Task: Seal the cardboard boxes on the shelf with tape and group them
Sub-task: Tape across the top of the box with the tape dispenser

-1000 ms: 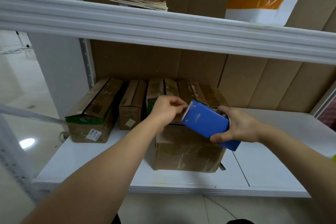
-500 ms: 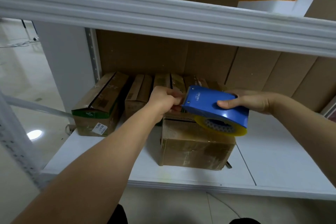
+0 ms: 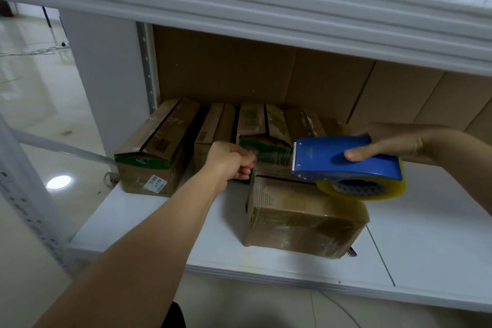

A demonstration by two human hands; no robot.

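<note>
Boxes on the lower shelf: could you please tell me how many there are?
5: one in front under the dispenser, four in the back row; more may hide behind the dispenser.

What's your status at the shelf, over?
Left hand pinches tape end. Right hand grips dispenser above front box. Tape not yet stuck down. Nothing in the way.

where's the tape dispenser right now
In the head view the blue tape dispenser is right of centre, held by the right hand just above the front cardboard box.

A cable (image 3: 32,51) lies on the glossy floor (image 3: 34,104) (far left).
</note>
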